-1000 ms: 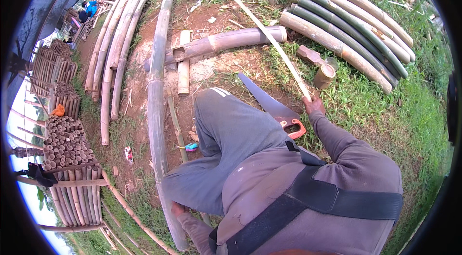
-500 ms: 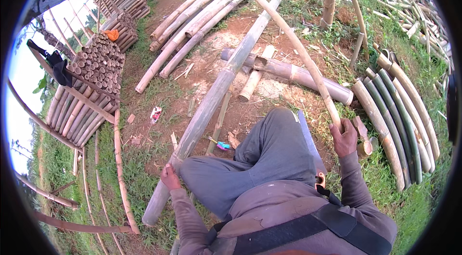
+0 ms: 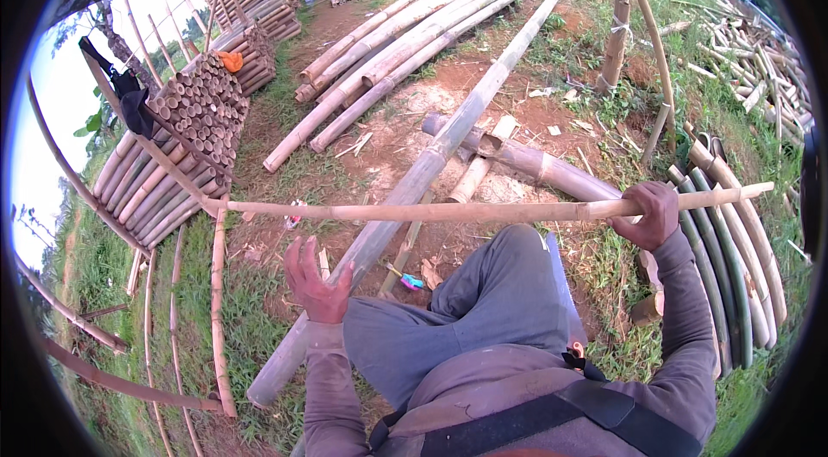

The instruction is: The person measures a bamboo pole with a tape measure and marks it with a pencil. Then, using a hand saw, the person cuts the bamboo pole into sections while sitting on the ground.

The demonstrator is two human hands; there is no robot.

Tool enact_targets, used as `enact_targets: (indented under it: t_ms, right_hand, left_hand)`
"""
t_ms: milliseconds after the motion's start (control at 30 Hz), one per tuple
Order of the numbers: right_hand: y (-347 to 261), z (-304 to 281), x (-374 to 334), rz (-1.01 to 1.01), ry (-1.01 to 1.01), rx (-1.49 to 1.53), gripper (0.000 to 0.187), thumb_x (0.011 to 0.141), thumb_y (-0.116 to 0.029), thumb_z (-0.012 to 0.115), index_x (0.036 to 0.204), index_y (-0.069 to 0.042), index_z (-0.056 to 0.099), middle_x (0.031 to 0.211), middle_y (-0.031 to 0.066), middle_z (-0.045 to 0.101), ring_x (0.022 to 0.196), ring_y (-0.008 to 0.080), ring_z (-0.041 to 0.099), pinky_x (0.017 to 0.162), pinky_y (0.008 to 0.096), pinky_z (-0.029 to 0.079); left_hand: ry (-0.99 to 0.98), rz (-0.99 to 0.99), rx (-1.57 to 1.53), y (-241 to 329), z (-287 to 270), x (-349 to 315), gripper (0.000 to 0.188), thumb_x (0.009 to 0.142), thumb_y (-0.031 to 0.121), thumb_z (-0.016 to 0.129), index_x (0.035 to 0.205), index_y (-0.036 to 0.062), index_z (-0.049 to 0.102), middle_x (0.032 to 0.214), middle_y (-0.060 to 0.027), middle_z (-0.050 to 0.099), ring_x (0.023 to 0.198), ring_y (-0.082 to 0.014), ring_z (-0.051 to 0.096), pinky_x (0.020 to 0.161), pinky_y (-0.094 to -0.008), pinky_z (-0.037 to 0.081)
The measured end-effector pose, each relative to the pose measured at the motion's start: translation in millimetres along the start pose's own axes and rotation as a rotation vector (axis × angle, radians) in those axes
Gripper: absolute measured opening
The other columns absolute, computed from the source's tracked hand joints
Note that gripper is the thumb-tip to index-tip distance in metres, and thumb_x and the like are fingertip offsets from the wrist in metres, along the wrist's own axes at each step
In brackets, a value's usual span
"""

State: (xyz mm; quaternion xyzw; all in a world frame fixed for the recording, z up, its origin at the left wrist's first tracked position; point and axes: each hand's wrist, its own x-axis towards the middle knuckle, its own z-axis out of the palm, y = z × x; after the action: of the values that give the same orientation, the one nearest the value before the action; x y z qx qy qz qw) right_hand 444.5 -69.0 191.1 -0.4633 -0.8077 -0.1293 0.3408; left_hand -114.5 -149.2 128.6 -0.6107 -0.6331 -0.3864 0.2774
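Note:
My right hand (image 3: 651,214) is closed around a thin pale bamboo stick (image 3: 466,212), which spans crosswise in front of me. Its short end juts out to the right of my fist; the long part stretches left past my other hand. With fingers spread, my left hand (image 3: 319,284) is just below the stick, holding nothing. Beside it, a thick grey-green bamboo pole (image 3: 431,162) slants from near left to far right. That pole rests across a thick bamboo log (image 3: 556,168). By my right thigh lies a saw blade (image 3: 566,293).
Long bamboo poles (image 3: 405,56) lie at the far middle. Cut lengths are stacked in a rack (image 3: 200,108) on the left. Several green and tan bamboo pieces (image 3: 733,259) lean at the right. An upright post (image 3: 614,43) stands farther back. Split scraps (image 3: 750,60) are heaped far right.
The thin bamboo stick has swung from pointing far ahead to lying crosswise, leftward, as my right hand rose. My left hand has let go of the thick pole and spread its fingers.

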Motion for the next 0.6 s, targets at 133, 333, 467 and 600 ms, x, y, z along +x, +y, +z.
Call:
enact_targets:
  t_ms: [133, 333, 467, 600]
  right_hand:
    - [9.2, -9.7, 15.8, -0.177, -0.048, -0.003, 0.035, 0.057, -0.028, 0.086, 0.079, -0.010, 0.065, 0.068, 0.0069, 0.061, 0.064, 0.0299, 0.064, 0.061, 0.0432, 0.047]
    - [22.8, -18.8, 37.8, -0.264, -0.096, -0.061, 0.038, 0.058, -0.027, 0.084, 0.086, -0.010, 0.065, 0.073, 0.0058, 0.059, 0.072, 0.0294, 0.062, 0.079, 0.0482, 0.050]
    - [33.5, -5.1, 54.6, -0.226, 0.233, -0.205, 0.045, 0.068, -0.030, 0.083, 0.104, -0.010, 0.065, 0.097, 0.0098, 0.062, 0.098, 0.0332, 0.061, 0.104, 0.0529, 0.045]
    - [42.9, 28.6, 40.5, 0.015, 0.494, -0.327, 0.073, 0.089, -0.040, 0.078, 0.151, -0.012, 0.052, 0.153, 0.0144, 0.051, 0.144, 0.0364, 0.044, 0.121, 0.0544, 0.029]
  left_hand:
    - [-0.238, 0.291, 0.157, 13.2, -9.4, 24.6, 0.060, 0.080, 0.031, 0.086, 0.132, 0.0087, 0.065, 0.129, -0.0147, 0.066, 0.126, -0.0366, 0.059, 0.109, -0.0478, 0.046]
    - [-0.397, 0.214, -0.190, -33.4, 19.3, -13.9, 0.028, 0.091, 0.037, 0.077, 0.100, 0.0120, 0.070, 0.093, -0.0088, 0.069, 0.081, -0.0347, 0.067, 0.076, -0.0485, 0.054]
    - [-0.362, 0.201, -0.303, -13.1, 11.7, -10.4, 0.026, 0.098, 0.036, 0.071, 0.091, 0.0113, 0.066, 0.084, -0.0104, 0.064, 0.071, -0.0347, 0.064, 0.062, -0.0465, 0.050]
    - [-0.372, 0.085, -0.309, 26.0, -13.8, -2.3, 0.031, 0.100, 0.037, 0.070, 0.089, 0.0087, 0.065, 0.079, -0.0113, 0.062, 0.066, -0.0343, 0.062, 0.058, -0.0435, 0.049]
